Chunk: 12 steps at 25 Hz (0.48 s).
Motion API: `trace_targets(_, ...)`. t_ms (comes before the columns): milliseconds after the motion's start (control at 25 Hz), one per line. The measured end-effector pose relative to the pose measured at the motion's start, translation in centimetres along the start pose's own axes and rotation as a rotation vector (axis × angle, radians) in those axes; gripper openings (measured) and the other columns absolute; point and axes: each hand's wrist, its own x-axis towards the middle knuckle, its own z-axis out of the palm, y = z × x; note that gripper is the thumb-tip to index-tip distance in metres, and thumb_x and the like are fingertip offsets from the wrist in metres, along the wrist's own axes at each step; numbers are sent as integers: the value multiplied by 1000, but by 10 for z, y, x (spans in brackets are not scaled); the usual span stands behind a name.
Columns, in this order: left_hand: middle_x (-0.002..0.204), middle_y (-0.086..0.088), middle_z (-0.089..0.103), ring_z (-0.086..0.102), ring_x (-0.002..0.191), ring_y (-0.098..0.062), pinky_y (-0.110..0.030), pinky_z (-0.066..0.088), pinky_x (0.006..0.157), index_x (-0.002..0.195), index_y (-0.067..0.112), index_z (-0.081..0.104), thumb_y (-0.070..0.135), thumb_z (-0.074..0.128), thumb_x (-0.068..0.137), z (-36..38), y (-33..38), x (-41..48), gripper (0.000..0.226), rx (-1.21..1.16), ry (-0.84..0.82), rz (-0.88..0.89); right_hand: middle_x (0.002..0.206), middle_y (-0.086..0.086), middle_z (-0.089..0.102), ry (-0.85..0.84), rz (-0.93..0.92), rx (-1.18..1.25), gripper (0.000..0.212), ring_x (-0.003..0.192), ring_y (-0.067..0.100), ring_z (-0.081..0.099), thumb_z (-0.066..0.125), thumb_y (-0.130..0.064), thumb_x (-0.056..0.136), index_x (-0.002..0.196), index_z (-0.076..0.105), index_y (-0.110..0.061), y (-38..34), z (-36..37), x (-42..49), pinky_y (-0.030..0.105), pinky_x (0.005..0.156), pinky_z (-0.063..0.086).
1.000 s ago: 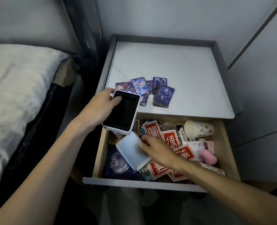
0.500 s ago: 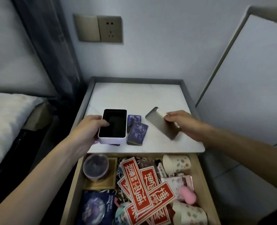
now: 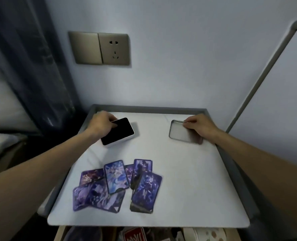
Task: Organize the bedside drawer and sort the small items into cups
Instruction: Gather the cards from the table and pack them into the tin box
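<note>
Left fingers (image 3: 113, 125) curled narrow, pinching the far-left corner of the white rectangular box with a glossy black top (image 3: 120, 132); thumb tip on the black face, other fingers tucked behind the corner. The left hand (image 3: 101, 125) is knuckles-up, forearm coming in from lower left. Box lies at an angle at the back left of the top, apparently resting on it; can't tell if the gripped corner is lifted.

Right fingers (image 3: 187, 125) curled narrow too, pinching the far-right rim of the shallow silver metal tin (image 3: 180, 132). The right hand (image 3: 198, 126) covers the tin's right side, forearm coming in from lower right. Tin lies open side up at the back right, pale inside, contents not visible. Box and tin are well apart.

Both sit on the white bedside table top with a grey raised rim (image 3: 182, 173). Near the front edge is a loose fan of purple illustrated cards (image 3: 116, 181), overlapping each other, and just beside them on the right a small stack of the same purple cards (image 3: 145, 192), tilted.

Below the front edge a strip of the open wooden drawer (image 3: 59, 234) shows: a red printed pack (image 3: 135, 234) and a patterned paper cup (image 3: 203, 234), both cut off by the frame.

On the wall behind is a bronze switch-and-socket plate (image 3: 99, 48). A dark blue curtain (image 3: 31, 66) hangs at left.
</note>
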Motion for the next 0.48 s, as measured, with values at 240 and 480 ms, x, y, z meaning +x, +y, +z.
trace_targets(240, 117, -11, 68, 61, 108, -37, -41, 51, 89, 119, 25, 69, 20, 56, 95, 6, -1, 26, 28, 344, 70, 84, 135, -2, 54, 25, -149, -289, 54, 124, 17, 47, 67, -49, 86, 132, 60, -21, -5, 7, -11, 29, 100, 38)
trace_targets(480, 138, -11, 56, 51, 125, -33, -43, 41, 105, 139, 14, 49, 35, 61, 93, 19, -5, 3, 52, 341, 48, 345, 137, -5, 46, -31, -354, -506, 41, 132, 21, 38, 57, -32, 97, 134, 46, -22, 6, 27, -34, 46, 106, 34)
